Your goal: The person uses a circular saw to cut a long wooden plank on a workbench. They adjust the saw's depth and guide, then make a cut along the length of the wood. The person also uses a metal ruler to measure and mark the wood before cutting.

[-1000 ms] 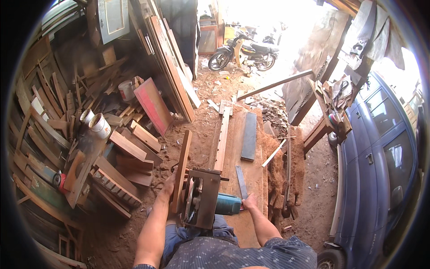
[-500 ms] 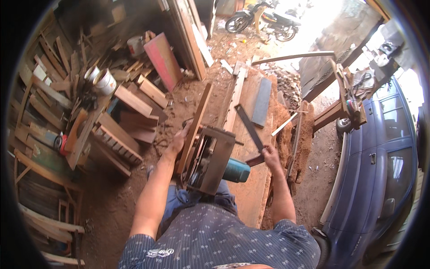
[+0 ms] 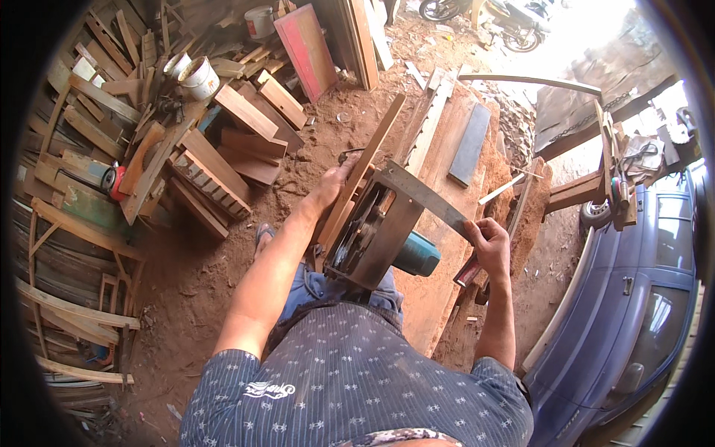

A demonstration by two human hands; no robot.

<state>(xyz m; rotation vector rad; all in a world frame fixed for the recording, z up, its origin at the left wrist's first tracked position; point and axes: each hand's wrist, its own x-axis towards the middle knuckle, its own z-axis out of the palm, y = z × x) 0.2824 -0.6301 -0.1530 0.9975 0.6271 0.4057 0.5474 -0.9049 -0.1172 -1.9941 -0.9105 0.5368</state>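
Note:
My left hand (image 3: 329,188) is closed round a long wooden strip (image 3: 370,153) that runs along the left side of a power tool. It looks like a circular saw (image 3: 383,242), turned with its dark metal base plate up and its teal motor housing (image 3: 417,255) to the right. Between thumb and fingers, my right hand (image 3: 491,244) grips a try square (image 3: 432,201) by its metal blade. The blade's far end lies over the top edge of the base plate; its dark stock hangs below my right hand. My left fingertips are partly hidden behind the strip.
Ahead stands a plank bench (image 3: 436,153) bearing a dark board (image 3: 471,145). Cut timber (image 3: 212,167) and white buckets (image 3: 199,78) are piled at the left. A blue car (image 3: 625,320) is parked on the right; motorcycles (image 3: 514,30) stand at the back.
My right hand has turned the try square and brought its blade against the saw's base plate; before, the blade pointed away beyond the saw. My left hand stays on the strip.

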